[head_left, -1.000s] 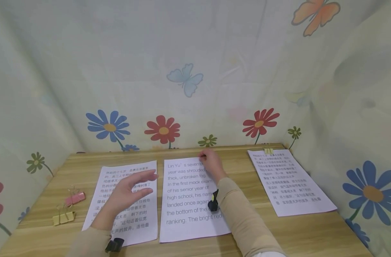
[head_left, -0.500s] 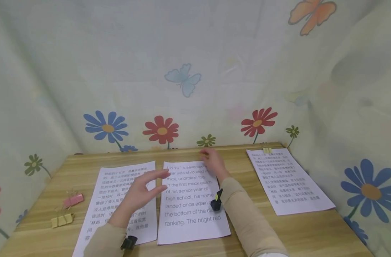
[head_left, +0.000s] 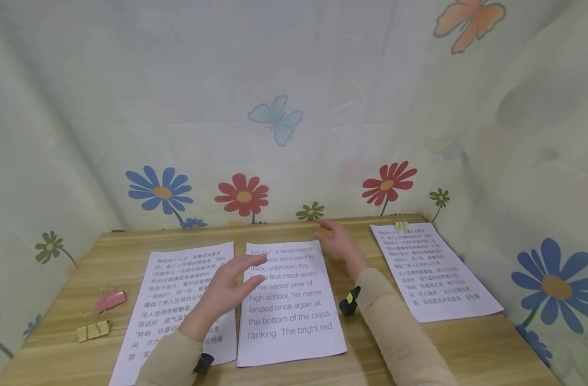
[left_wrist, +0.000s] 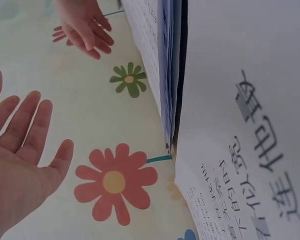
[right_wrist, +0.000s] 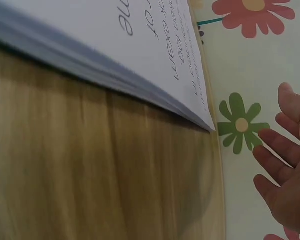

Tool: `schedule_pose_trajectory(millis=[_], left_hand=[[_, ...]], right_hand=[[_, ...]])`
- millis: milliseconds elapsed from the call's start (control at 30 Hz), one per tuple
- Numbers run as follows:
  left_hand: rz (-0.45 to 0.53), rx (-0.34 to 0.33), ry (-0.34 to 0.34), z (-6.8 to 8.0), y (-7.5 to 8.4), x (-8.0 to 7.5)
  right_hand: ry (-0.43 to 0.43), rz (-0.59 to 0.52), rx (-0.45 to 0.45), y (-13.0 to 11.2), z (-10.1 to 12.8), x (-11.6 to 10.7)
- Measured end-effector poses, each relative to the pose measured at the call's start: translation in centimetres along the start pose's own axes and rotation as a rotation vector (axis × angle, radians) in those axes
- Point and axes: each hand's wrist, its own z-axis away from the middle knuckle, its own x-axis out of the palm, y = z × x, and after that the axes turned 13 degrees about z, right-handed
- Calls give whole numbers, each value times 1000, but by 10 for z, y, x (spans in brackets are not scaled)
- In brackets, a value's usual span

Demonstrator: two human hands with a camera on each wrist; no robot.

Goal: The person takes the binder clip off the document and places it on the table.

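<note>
In the head view, my left hand (head_left: 228, 287) hovers over the gap between two paper stacks, fingers and thumb apart with nothing between them. Its fingertips overlap the left edge of the middle stack (head_left: 289, 316), printed in large English text. Beneath its wrist lies the left stack (head_left: 144, 321), printed in Chinese. Just off the middle stack's far right corner is my right hand (head_left: 342, 244), its fingers spread and holding nothing. From the side, the right wrist view shows the middle stack's layered edge (right_wrist: 105, 75) lying on the wood.
A third Chinese-printed stack (head_left: 434, 279) lies at the right, with a yellow binder clip (head_left: 402, 225) on its far edge. At the left are a pink binder clip (head_left: 111, 299) and another yellow binder clip (head_left: 93, 331). A flowered cloth (head_left: 274, 177) hangs behind the wooden table (head_left: 371, 343).
My right hand has left the middle stack's far right corner and moved right, its fingers spreading. My left hand has drifted right from the left stack toward the middle one.
</note>
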Motion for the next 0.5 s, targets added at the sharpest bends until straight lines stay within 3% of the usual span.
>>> schedule_pose_trajectory(millis=[167,500], left_hand=[[-49,19,-6,-1,2,1],[-132,43,-16,-7,4,6]], right_hand=[[-26,26,-32,15,8,-19],[24,252,-55,44,38,-63]])
